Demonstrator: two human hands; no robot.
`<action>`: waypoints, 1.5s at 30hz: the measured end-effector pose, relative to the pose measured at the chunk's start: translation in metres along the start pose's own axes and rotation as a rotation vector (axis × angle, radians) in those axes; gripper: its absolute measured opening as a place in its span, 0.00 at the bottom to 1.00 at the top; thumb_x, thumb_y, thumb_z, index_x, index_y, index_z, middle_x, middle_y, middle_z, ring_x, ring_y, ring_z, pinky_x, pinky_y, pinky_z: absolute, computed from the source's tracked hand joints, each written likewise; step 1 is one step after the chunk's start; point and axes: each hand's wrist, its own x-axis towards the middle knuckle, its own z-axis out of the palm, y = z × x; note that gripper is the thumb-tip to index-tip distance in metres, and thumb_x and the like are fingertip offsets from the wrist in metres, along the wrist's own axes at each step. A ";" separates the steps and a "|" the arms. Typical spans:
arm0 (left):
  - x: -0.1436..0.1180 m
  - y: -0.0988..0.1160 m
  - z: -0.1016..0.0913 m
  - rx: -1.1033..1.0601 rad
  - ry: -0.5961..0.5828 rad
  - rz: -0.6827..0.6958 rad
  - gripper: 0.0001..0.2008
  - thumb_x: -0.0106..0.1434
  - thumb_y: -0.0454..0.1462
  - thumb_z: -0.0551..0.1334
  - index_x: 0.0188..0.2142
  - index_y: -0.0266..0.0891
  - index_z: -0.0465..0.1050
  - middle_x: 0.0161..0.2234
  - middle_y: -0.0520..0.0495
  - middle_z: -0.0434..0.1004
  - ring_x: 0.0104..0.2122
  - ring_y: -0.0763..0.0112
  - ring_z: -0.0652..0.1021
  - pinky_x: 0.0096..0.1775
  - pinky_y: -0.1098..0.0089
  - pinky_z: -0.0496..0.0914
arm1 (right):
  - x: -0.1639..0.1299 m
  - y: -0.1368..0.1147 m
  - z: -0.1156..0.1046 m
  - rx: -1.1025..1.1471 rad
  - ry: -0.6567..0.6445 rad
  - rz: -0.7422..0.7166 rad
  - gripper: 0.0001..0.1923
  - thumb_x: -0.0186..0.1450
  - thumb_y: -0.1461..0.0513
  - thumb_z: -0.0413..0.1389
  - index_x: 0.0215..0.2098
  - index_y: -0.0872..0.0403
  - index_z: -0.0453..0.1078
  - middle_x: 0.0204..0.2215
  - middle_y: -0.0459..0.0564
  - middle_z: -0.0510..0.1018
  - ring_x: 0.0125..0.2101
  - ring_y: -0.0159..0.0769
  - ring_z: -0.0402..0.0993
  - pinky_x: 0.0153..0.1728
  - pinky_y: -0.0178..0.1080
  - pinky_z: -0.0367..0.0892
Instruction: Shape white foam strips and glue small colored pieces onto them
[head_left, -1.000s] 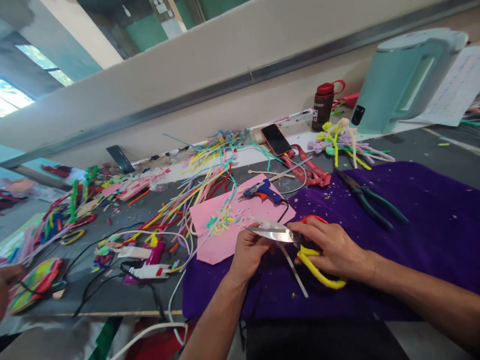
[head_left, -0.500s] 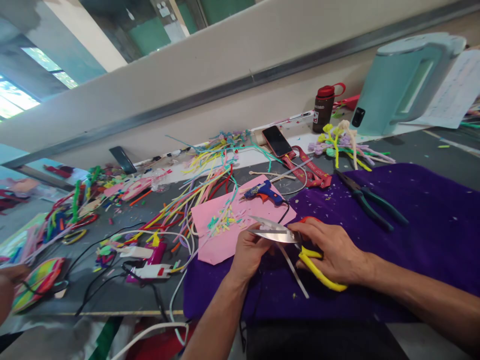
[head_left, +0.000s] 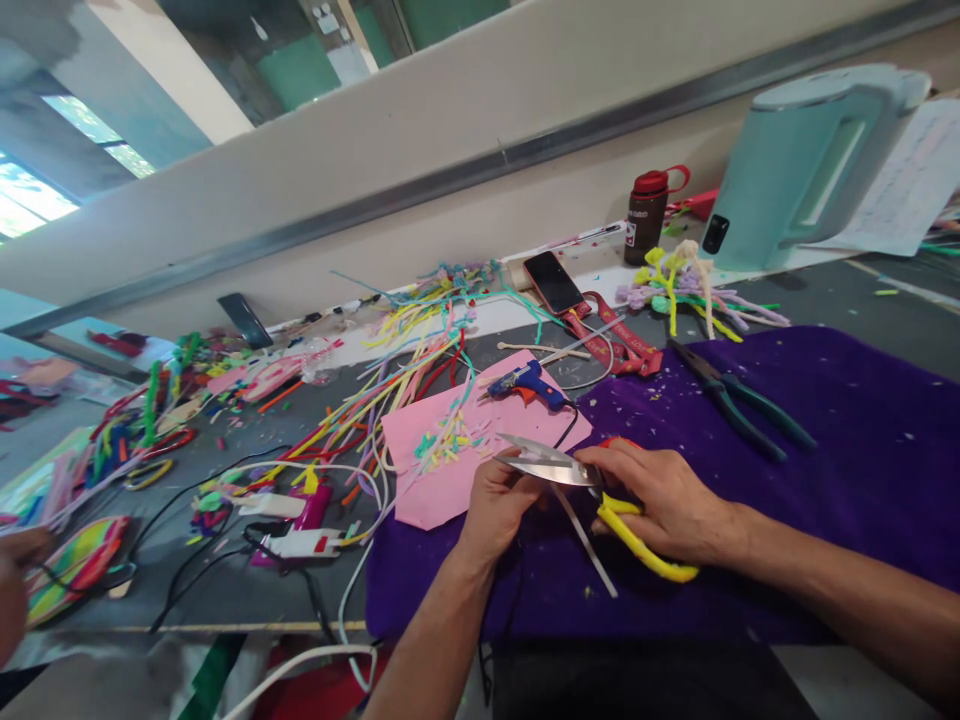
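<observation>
A pale wall (head_left: pixel 420 130) with a grey rail (head_left: pixel 465 170) backs the grey table (head_left: pixel 225 590); daylight enters windows (head_left: pixel 30 200).

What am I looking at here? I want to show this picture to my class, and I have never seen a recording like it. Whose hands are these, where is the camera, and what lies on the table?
There is no machine here. A person wears a camera on the head, so you look forward and down at that person's own two bare hands.

The right hand holds scissors with yellow and red handles, blades slightly apart. The left hand pinches a thin pale strip at the blades.

Both work over a purple cloth. On it lie dark pliers. Beside it are a pink sheet with small cuttings, a blue glue gun, a spread of coloured pipe cleaners, a phone, a dark bottle with a red cap and a pale green kettle.

At the far left edge, part of another person's hand shows.
</observation>
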 end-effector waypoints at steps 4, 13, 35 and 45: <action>0.000 0.000 0.000 0.012 0.008 -0.002 0.09 0.50 0.40 0.65 0.24 0.34 0.72 0.19 0.50 0.72 0.17 0.77 0.69 0.20 0.75 0.65 | 0.000 0.000 -0.001 -0.003 -0.008 -0.001 0.27 0.58 0.58 0.55 0.54 0.53 0.56 0.36 0.51 0.71 0.33 0.36 0.68 0.33 0.37 0.64; 0.000 -0.002 -0.001 0.001 -0.001 0.014 0.08 0.51 0.38 0.65 0.23 0.35 0.72 0.19 0.51 0.72 0.17 0.78 0.68 0.20 0.76 0.65 | -0.001 0.000 0.000 -0.014 -0.014 -0.006 0.26 0.59 0.57 0.55 0.54 0.53 0.57 0.38 0.52 0.72 0.34 0.37 0.68 0.33 0.37 0.64; 0.001 0.000 -0.002 0.016 0.001 0.000 0.17 0.44 0.47 0.68 0.23 0.34 0.73 0.19 0.51 0.70 0.16 0.79 0.66 0.19 0.76 0.62 | 0.001 -0.007 -0.004 0.027 0.030 0.009 0.27 0.57 0.53 0.55 0.52 0.53 0.59 0.38 0.52 0.71 0.35 0.38 0.67 0.34 0.39 0.63; -0.001 0.005 0.001 0.029 -0.008 -0.012 0.09 0.50 0.40 0.66 0.24 0.35 0.72 0.19 0.51 0.71 0.17 0.78 0.68 0.21 0.75 0.65 | -0.001 -0.003 -0.003 0.053 -0.037 0.017 0.24 0.59 0.54 0.54 0.52 0.53 0.58 0.38 0.51 0.72 0.33 0.35 0.68 0.32 0.37 0.63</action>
